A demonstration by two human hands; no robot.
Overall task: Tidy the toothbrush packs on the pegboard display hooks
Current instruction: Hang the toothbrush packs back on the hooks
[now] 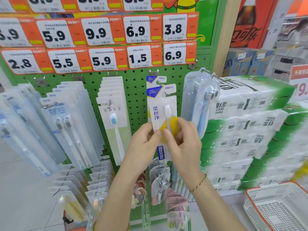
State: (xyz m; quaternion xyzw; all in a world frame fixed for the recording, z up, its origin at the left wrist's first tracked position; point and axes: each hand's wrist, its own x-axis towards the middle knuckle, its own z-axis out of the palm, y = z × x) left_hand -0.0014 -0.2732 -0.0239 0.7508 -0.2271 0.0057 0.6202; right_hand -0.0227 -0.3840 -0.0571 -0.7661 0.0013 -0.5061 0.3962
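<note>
toothbrush pack [160, 114], the white frog one with a yellow patch and a pale pink brush inside, is pinched near its middle by both hands. the left hand [143, 144] has its thumb on the front at the pack's left edge, with the other fingers [150, 129] curled round behind. the right hand [183, 144] pinches the yellow part from the right side, thumb tip almost touching the left thumb. there's a thin bracelet [199, 183] on the right wrist.

the pack's top sits right at a hook [160, 83] on the green pegboard [136, 97], with a second frog pack [155, 79] behind it and a bit higher. can't tell if the front one is fully threaded on the hook.

just left hangs a row of white packs [115, 117] with a blue-bristled brush, and further left a row of clear twin-brush packs [66, 124]. to the right, blue brush packs [200, 104] hang on a long hook. orange and white price tags [100, 34] cover the board above. smaller carded items [160, 180] hang below the hands, too blurry to name. stacked tissue bundles [250, 130] sit off to the right, with a white basket [275, 205] in front of them.
</note>
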